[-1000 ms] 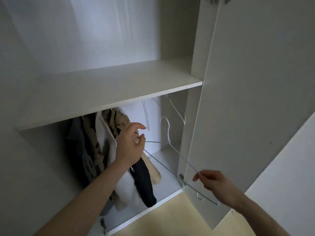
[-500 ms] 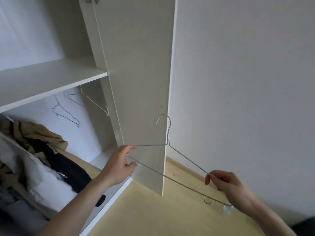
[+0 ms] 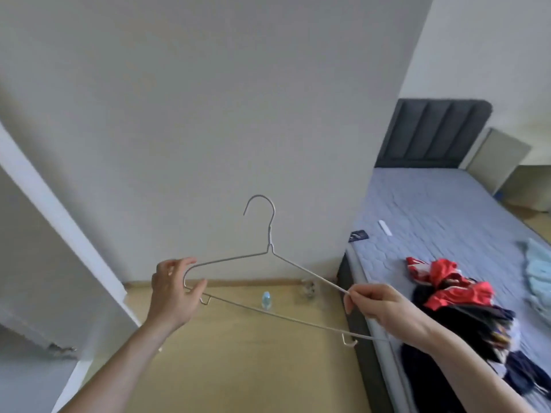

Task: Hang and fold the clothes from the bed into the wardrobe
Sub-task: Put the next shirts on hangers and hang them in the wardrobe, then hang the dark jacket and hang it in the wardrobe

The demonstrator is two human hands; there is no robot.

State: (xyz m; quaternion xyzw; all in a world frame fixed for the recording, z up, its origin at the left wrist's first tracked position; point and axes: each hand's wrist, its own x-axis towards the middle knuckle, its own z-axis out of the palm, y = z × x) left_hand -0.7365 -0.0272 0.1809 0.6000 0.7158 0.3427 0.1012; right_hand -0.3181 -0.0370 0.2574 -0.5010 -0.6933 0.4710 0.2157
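While both hands held it up before the wall [image 3: 208,99], the hanger [image 3: 269,251] hung in the air above the floor [image 3: 238,368], hook uppermost. The left hand [image 3: 174,293] curled round its left bend; the right hand [image 3: 378,305] pinched its right arm. Dark and red clothes [image 3: 459,299] lay heaped on the bed [image 3: 432,210], right of the hanger. A small bottle [image 3: 266,300] stood by the skirting.
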